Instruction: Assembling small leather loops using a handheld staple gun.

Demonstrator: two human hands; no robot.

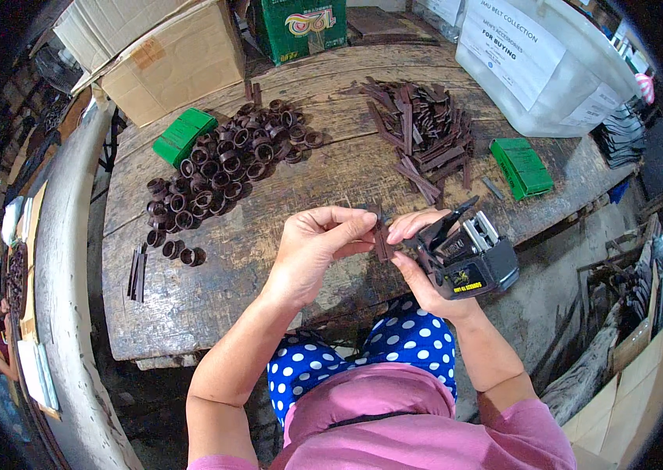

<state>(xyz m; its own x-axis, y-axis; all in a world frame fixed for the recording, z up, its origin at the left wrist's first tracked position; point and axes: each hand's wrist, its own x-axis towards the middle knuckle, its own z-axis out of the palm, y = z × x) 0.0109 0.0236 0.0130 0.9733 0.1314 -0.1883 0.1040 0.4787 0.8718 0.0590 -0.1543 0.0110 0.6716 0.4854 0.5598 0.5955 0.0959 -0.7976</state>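
Over the near edge of the table, my left hand [320,247] pinches a short dark brown strip [381,241] between thumb and fingers. My right hand [425,274] carries a black hand stapler [468,258] in its palm, while its thumb and fingertips meet the strip from the right. The strip stands roughly upright between both hands, partly covered by fingers. Beyond my left hand lies a heap of brown closed loops [226,160]. Farther right is a pile of loose flat brown strips [429,129].
Small green boxes stand on the wooden table [308,176]: one left [183,137], one right [521,168] beside a thin grey stick [493,188]. A few strips [136,274] lie near left. Behind are a cardboard box [171,63], a larger green box [304,31] and a plastic bin [543,70].
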